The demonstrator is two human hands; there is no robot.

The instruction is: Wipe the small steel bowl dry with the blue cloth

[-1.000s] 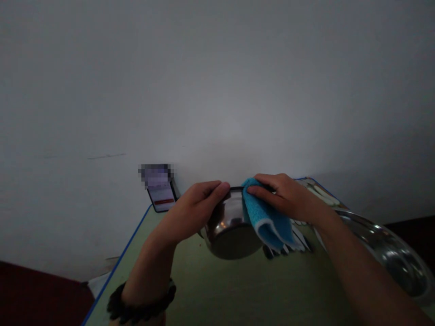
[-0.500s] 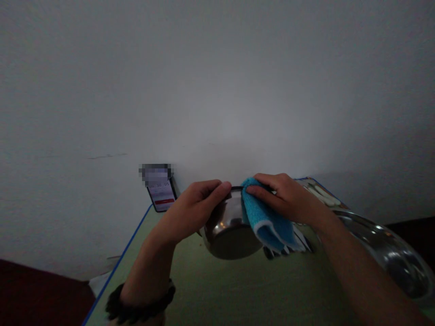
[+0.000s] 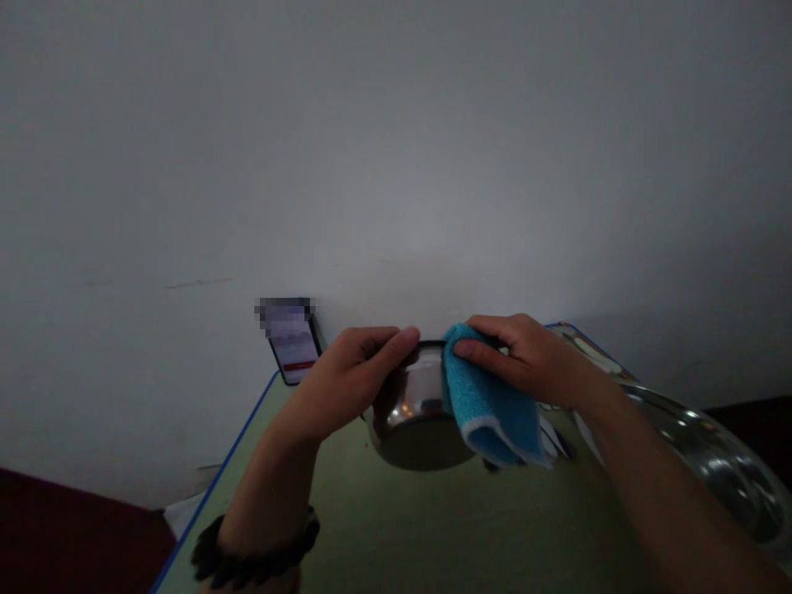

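Phone screen partly pixelated, metal basin cut off at right, pot interior hidden, utensils mostly covered by cloth

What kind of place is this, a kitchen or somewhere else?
Probably a home room or simple dining corner: a small green table against a plain wall, with a metal pot and a large steel basin.

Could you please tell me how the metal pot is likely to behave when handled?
The pot looks like smooth, shiny metal, so it should stay stiff and may feel slippery under the left hand. Its rounded wall suggests it could roll if laid sideways and pushed. Its base looks flat, so it would probably stand steadily.
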